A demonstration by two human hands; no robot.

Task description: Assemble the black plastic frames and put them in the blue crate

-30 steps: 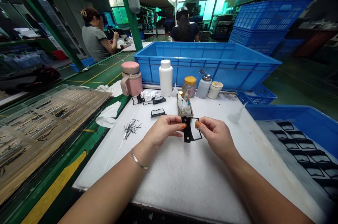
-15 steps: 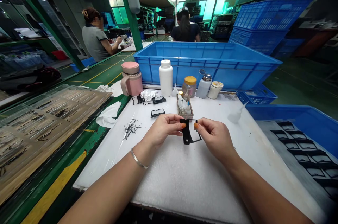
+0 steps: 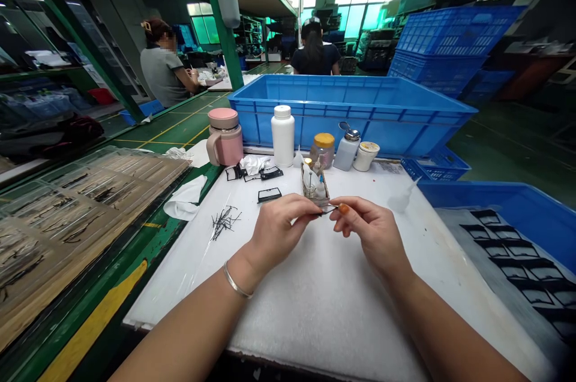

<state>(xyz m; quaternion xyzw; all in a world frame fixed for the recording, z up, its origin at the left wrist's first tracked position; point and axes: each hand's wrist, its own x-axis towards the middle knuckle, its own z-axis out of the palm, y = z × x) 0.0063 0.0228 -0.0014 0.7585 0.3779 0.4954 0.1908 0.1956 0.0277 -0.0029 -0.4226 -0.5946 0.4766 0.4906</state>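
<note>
Black strip (image 3: 324,209) pinched by left hand (image 3: 281,231), right hand (image 3: 372,231) fingers (image 3: 342,208), beside tray (image 3: 302,183) of bottles (image 3: 310,180).

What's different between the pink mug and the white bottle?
The pink mug has a handle on its side, but the white bottle has none. The mug is wider, and the bottle is slimmer. The mug is pink, and the bottle is white. Both stand upright with their lids on, side by side.

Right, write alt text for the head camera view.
The left hand and right hand pinch a thin dark sliver between their fingertips above a white foam-topped workbench. Nearby are a small rectangular tray of little bottles and a loose pile of thin black strips. A large blue plastic crate stands behind.
</note>
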